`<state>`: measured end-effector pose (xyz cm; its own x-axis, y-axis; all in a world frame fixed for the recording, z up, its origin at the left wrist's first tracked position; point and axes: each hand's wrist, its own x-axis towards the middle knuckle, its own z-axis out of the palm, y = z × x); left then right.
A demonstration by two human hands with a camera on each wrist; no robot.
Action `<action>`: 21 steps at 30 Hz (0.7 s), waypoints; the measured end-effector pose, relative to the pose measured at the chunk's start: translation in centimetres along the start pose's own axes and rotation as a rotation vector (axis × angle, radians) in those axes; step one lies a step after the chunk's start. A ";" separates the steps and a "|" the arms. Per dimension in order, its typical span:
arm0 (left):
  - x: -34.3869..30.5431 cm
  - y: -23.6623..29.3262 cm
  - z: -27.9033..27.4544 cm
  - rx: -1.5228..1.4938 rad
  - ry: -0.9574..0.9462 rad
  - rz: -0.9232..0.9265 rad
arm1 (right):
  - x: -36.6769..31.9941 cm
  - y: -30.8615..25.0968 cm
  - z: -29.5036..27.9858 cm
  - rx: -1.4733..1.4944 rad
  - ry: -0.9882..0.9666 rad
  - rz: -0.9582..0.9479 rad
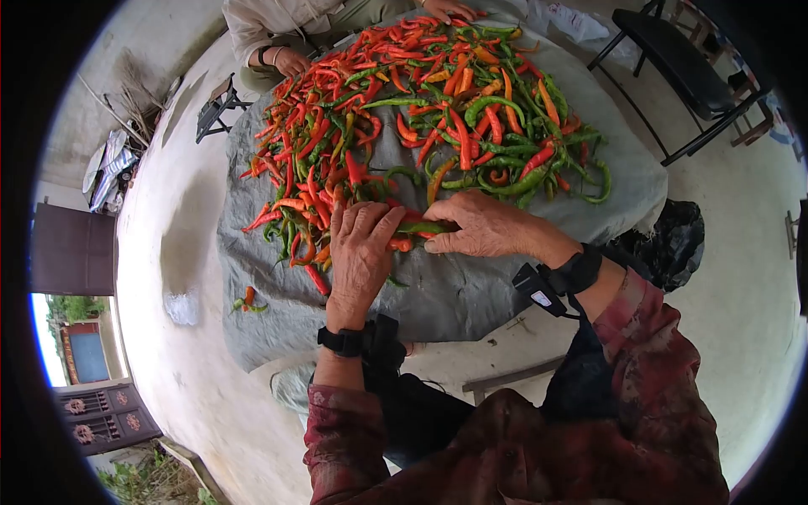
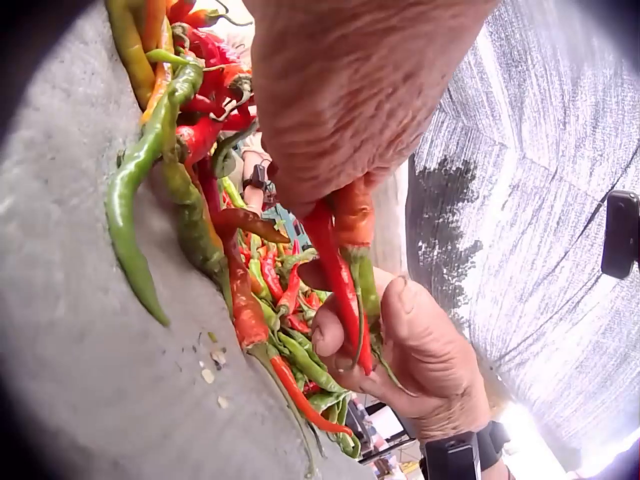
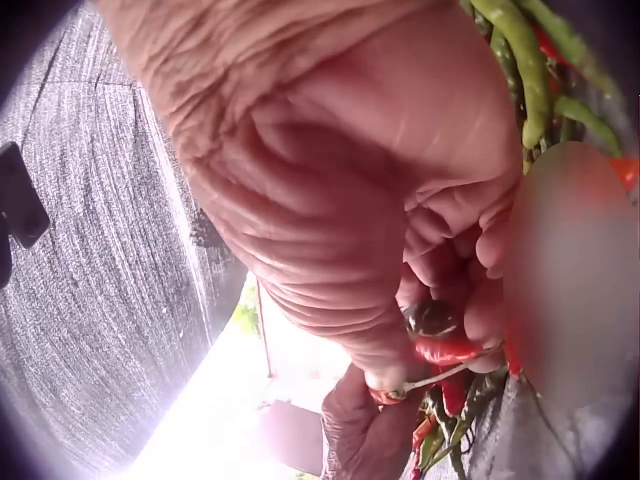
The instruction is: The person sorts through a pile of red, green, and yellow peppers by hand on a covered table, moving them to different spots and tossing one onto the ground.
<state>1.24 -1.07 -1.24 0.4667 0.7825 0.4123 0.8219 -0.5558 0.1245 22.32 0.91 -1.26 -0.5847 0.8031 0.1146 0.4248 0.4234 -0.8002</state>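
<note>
Dark red mottled sleeves (image 1: 665, 362), black wrist straps (image 1: 341, 341), wrinkled hands

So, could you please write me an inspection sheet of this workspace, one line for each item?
Surface: grey sheet spread out on a concrete floor.
Job's things: pile of chili peppers, red, orange and green; small bunch held at the pile's near edge.
Clutter: stray peppers on the floor; black bag beside the sheet.
Hands: left hand grips the small bunch; right hand pinches it from the other side.
Cables: nothing seen.
Surroundings: black chair, folding stool, second person at the far side.
</note>
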 end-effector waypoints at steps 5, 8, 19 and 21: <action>-0.8 0.0 -0.4 0.026 0.085 0.055 | -0.1 0.3 0.0 -0.100 -0.135 0.032; -1.1 -0.7 -1.2 -0.010 0.103 0.006 | -0.1 1.7 -0.9 -0.143 -0.118 0.012; -1.5 -0.7 -1.0 -0.068 0.089 -0.142 | -0.9 0.3 -5.2 -0.627 0.745 -0.057; -1.1 -0.2 -1.1 -0.111 0.055 -0.115 | -0.6 0.0 -4.5 -0.509 0.696 -0.162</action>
<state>0.20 -2.19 -0.69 0.3508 0.8275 0.4384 0.8263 -0.4938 0.2710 25.79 2.28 1.28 -0.1804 0.7200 0.6701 0.7268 0.5566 -0.4025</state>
